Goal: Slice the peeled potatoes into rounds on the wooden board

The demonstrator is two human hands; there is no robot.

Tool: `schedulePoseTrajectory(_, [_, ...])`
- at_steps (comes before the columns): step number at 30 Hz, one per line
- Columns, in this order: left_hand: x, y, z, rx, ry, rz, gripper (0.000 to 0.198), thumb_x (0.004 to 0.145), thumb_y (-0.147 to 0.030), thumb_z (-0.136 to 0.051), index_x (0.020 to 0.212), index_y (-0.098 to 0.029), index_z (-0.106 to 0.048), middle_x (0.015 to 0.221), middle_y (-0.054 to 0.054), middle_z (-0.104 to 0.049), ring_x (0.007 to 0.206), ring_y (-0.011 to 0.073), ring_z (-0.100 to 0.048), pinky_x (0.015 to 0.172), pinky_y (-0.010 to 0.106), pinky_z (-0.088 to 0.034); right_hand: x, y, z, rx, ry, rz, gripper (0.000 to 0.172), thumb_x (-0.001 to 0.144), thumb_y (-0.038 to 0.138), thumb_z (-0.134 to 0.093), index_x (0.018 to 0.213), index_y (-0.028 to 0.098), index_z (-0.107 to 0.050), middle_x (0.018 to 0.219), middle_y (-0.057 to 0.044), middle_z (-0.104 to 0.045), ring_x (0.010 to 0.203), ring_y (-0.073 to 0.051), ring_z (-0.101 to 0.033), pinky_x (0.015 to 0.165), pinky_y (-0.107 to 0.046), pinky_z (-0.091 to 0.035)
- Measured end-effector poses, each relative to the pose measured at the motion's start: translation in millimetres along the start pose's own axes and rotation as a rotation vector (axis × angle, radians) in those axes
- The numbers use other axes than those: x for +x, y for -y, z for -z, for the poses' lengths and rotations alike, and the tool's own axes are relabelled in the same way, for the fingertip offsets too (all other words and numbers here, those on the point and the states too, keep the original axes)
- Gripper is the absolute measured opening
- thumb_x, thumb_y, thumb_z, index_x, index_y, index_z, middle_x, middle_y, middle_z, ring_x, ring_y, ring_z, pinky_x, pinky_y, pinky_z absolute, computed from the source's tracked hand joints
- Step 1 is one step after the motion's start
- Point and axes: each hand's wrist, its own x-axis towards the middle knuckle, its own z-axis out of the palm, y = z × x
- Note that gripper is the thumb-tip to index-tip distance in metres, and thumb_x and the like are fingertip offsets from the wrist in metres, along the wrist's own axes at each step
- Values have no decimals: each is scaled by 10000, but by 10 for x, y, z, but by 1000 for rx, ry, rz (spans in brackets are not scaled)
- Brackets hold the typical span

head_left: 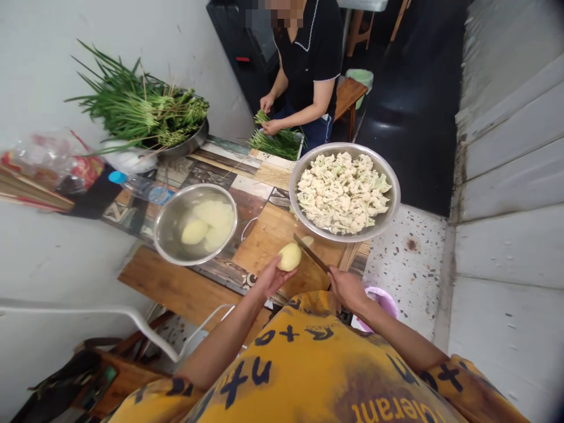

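Observation:
My left hand point(274, 276) is closed around a peeled potato point(289, 257) just above the wooden cutting board point(268, 232). In my right hand point(346, 286) is the handle of a knife point(312, 254), its blade pointing up and left, close to the potato's right side. A pale slice point(307, 240) shows behind the blade near the board's far part. To the left, a metal bowl point(159, 245) holds peeled potatoes in water. Beyond the board stands a wide metal basin point(393, 214) full of cauliflower florets point(343, 191).
Across the table a person point(308, 76) handles green stalks over a tray of greens point(277, 144). At the back left, long green stalks point(145, 111) overflow a metal bowl. A water bottle point(143, 187) lies near the potato bowl. A pink bucket point(382, 302) stands below right.

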Motion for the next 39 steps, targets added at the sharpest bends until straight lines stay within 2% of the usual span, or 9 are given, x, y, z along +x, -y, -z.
schedulePoseTrajectory(3, [-74, 186, 24, 114, -66, -80, 514, 863, -457, -379, 1266, -138, -364, 1044, 152, -621, 923, 220, -623, 794, 396, -513, -6, -14, 30, -16, -6, 18, 309, 938, 301, -248, 1077, 184, -499, 789, -73, -683, 706, -176, -633, 581, -244, -342])
schedulePoseTrajectory(7, [-198, 236, 125, 672, -231, -314, 589, 823, -429, -484, 1325, -164, -330, 1124, 179, -579, 1063, 297, -550, 885, 486, -438, -13, -6, 43, -31, -4, 65, 309, 939, 296, -241, 1051, 188, -509, 782, -64, -682, 711, -178, -635, 577, -244, -340])
schedulePoseTrajectory(10, [-225, 135, 145, 1272, -152, -689, 556, 801, -350, -543, 1309, -194, -381, 1322, 168, -429, 1241, 298, -379, 998, 479, -335, -15, 3, 56, -52, 6, 67, 309, 938, 287, -240, 1059, 189, -508, 784, -65, -681, 709, -180, -634, 575, -245, -342])
schedulePoseTrajectory(12, [-215, 68, 119, 1529, -46, -800, 571, 790, -285, -563, 1317, -192, -364, 1367, 164, -376, 1276, 284, -328, 1010, 462, -329, -31, -4, 72, -75, 22, 71, 302, 935, 279, -250, 1068, 190, -506, 775, -65, -678, 704, -175, -631, 571, -242, -338])
schedulePoseTrajectory(15, [-203, 17, 75, 1731, 1, -795, 591, 772, -223, -578, 1314, -170, -348, 1342, 185, -401, 1271, 277, -336, 986, 439, -363, -91, -42, 83, -116, 48, 96, 287, 921, 250, -277, 1109, 191, -487, 750, -63, -674, 682, -174, -624, 550, -240, -325])
schedulePoseTrajectory(21, [-171, 89, 34, 1799, 90, -840, 690, 719, -270, -628, 1306, -83, -319, 1373, 242, -339, 1301, 317, -280, 1020, 459, -321, -196, -130, 74, -175, 116, 114, 325, 843, 152, -376, 1154, 183, -463, 778, -81, -679, 699, -192, -623, 550, -246, -326])
schedulePoseTrajectory(27, [-229, 117, -49, 1892, 138, -914, 523, 805, -75, -377, 1325, -69, -329, 1356, 232, -369, 1295, 319, -293, 994, 470, -344, -220, -80, 186, -173, 104, 116, 380, 819, 133, -392, 1192, 180, -448, 847, -87, -672, 712, -206, -623, 552, -258, -361])
schedulePoseTrajectory(33, [-331, -90, -86, 2085, 235, -738, 392, 796, -31, -349, 1111, -126, -561, 1071, 185, -567, 1007, 286, -543, 790, 408, -500, -338, 46, 335, -215, 84, 213, 449, 829, 106, -370, 1275, 138, -400, 1072, -159, -613, 877, -226, -601, 638, -282, -425])
schedulePoseTrajectory(39, [-350, -155, -81, 2187, 232, -672, 373, 806, -46, -399, 1163, -87, -497, 1204, 207, -467, 1094, 283, -480, 820, 407, -492, -382, 48, 386, -275, 78, 205, 460, 817, 110, -397, 1275, 148, -405, 1037, -148, -625, 807, -218, -617, 582, -277, -437])
